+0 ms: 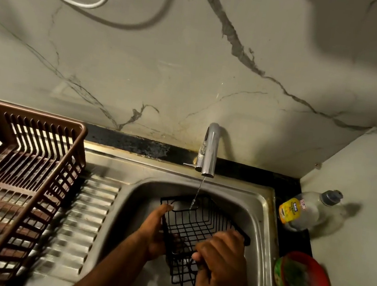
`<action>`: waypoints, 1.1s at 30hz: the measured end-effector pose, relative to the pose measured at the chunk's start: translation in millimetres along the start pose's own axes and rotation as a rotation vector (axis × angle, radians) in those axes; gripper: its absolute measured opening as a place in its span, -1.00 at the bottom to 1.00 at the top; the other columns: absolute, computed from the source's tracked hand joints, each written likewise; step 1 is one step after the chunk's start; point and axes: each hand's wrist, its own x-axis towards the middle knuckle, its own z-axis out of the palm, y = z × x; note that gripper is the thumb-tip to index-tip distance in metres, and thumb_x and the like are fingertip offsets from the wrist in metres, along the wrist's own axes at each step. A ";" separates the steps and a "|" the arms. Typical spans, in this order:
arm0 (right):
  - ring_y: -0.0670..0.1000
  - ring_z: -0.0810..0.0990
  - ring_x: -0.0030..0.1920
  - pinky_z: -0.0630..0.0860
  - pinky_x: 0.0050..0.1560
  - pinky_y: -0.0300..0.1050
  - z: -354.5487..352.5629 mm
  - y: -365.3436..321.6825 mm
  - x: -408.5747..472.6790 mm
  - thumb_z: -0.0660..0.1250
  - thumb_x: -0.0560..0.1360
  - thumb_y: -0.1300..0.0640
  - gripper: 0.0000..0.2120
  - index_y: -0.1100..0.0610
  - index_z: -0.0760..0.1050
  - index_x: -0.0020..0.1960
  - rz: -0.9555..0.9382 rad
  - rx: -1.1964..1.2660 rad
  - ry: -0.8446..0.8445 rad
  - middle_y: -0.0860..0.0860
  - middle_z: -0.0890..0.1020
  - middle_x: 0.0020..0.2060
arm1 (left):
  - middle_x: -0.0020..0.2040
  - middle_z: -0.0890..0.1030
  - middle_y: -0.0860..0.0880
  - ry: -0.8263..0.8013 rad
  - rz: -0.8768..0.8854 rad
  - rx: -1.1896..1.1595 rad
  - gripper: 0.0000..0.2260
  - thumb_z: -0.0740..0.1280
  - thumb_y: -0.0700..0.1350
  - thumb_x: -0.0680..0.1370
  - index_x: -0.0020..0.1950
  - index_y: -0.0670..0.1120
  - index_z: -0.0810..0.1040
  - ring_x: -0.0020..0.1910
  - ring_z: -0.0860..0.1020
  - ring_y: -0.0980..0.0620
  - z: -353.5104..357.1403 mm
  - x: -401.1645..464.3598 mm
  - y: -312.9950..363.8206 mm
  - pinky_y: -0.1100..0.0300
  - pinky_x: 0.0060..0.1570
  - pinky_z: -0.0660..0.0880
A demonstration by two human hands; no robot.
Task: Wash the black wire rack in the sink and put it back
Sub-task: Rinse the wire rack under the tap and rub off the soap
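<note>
The black wire rack (pixel 197 229) is held tilted over the steel sink (pixel 260 228), under a thin stream of water from the chrome tap (pixel 210 149). My left hand (pixel 154 231) grips the rack's left edge, fingers curled round the wires. My right hand (pixel 222 259) holds the rack's near right side, fingers curled over its wires. The rack's lower part hangs down between my hands.
A brown plastic dish basket (pixel 15 181) stands on the ribbed drainboard (pixel 84 220) at the left. A clear bottle with a yellow label (pixel 304 210) lies on the black counter at the right, with a red and green bowl (pixel 306 280) in front of it. Marble walls close the back and right.
</note>
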 end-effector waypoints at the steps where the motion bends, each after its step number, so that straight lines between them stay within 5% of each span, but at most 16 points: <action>1: -0.03 0.49 -0.16 0.40 0.07 -0.03 -1.8 -0.9 -2.4 0.30 0.27 0.25 -0.89 0.09 0.57 -0.28 -0.015 -0.006 -0.013 -0.10 0.54 -0.32 | 0.24 0.53 -0.32 -0.018 -0.009 0.002 -0.46 0.38 0.20 0.52 0.27 -0.21 0.48 0.21 0.55 -0.35 -1.8 1.5 -2.5 -0.22 0.01 0.55; 6: 0.00 0.49 -0.19 0.39 0.01 -0.03 -7.2 -6.7 -16.9 0.33 0.28 0.28 -0.89 0.08 0.54 -0.28 -0.052 0.003 -0.096 -0.10 0.52 -0.32 | 0.18 0.55 -0.30 -0.105 -0.047 -0.022 -0.56 0.30 0.15 0.52 0.15 -0.22 0.54 0.27 0.52 -0.31 -5.9 -4.9 -12.7 -0.20 0.26 0.47; 9: -0.02 0.47 -0.20 0.40 -0.03 0.00 -6.7 -8.3 -26.1 0.40 0.28 0.29 -0.86 0.07 0.53 -0.29 -0.031 0.020 -0.133 -0.11 0.52 -0.32 | 0.08 0.57 -0.26 -0.108 0.013 -0.011 -0.56 0.29 0.11 0.50 0.17 -0.23 0.57 0.14 0.55 -0.24 -8.0 -7.2 -12.7 -0.17 0.22 0.50; 12: 0.00 0.47 -0.22 0.42 -0.09 0.04 -5.4 -13.8 -32.3 0.39 0.33 0.26 -0.89 0.08 0.53 -0.30 -0.024 0.021 -0.169 -0.10 0.51 -0.34 | -0.11 0.53 -0.15 -0.112 0.070 -0.035 -0.71 0.26 0.09 0.51 -0.04 -0.13 0.54 -0.10 0.54 -0.13 -9.8 -6.9 -11.9 -0.09 0.15 0.50; 16: -0.03 0.46 -0.20 0.43 -0.10 -0.01 -4.8 -21.7 -36.2 0.34 0.43 0.15 -0.88 0.04 0.52 -0.28 0.020 0.025 -0.326 -0.12 0.53 -0.33 | 0.02 0.57 -0.16 -0.030 0.199 0.023 -0.72 0.26 0.07 0.53 0.04 -0.11 0.59 -0.02 0.58 -0.14 -11.2 -5.3 -11.4 -0.12 0.10 0.56; 19: -0.12 0.43 -0.08 0.43 -0.05 -0.16 -4.5 -26.5 -35.8 0.32 0.54 -0.03 -0.85 -0.01 0.56 -0.16 0.148 0.104 -0.548 -0.18 0.56 -0.22 | 0.03 0.62 -0.14 0.020 0.288 0.057 -0.65 0.25 0.08 0.53 0.12 -0.13 0.62 0.01 0.61 -0.11 -17.1 -3.8 -11.9 -0.03 -0.03 0.58; 22: -0.21 0.51 0.06 0.50 0.08 -0.27 -6.2 -31.1 -20.2 0.30 0.60 -0.03 -0.89 -0.06 0.58 0.05 0.502 0.355 -0.595 -0.20 0.60 -0.02 | -0.03 0.65 -0.11 -0.017 0.369 0.088 -0.71 0.20 0.10 0.58 0.00 -0.06 0.62 -0.08 0.61 -0.06 -21.3 -6.9 -12.6 0.02 -0.05 0.53; 26: -0.04 0.62 0.09 0.55 0.10 -0.15 21.5 -12.5 15.5 0.28 0.63 0.13 -0.84 0.05 0.57 0.17 0.985 0.613 -0.440 -0.01 0.66 0.08 | 0.09 0.69 -0.12 -0.064 0.475 0.125 -0.72 0.17 0.10 0.66 0.08 0.00 0.60 0.07 0.63 -0.14 -18.6 -10.1 -17.0 -0.07 0.08 0.51; 31: 0.14 0.63 0.20 0.54 0.25 0.00 78.0 19.3 66.5 0.07 0.68 0.24 -0.70 0.25 0.44 0.35 1.493 1.482 0.326 0.20 0.63 0.19 | 0.11 0.68 -0.11 -0.177 0.560 0.262 -0.78 0.24 0.12 0.56 0.09 0.13 0.62 0.03 0.65 -0.13 -4.2 -9.2 -19.7 -0.11 0.02 0.58; 33: 0.16 0.60 0.26 0.49 0.32 0.03 92.5 24.2 75.2 -0.01 0.70 0.18 -0.64 0.24 0.43 0.36 1.539 1.672 0.381 0.19 0.62 0.24 | 0.13 0.67 -0.13 -0.178 0.573 0.297 -0.73 0.26 0.08 0.50 0.14 0.10 0.63 0.03 0.65 -0.12 -3.0 -3.3 -17.0 -0.09 -0.04 0.61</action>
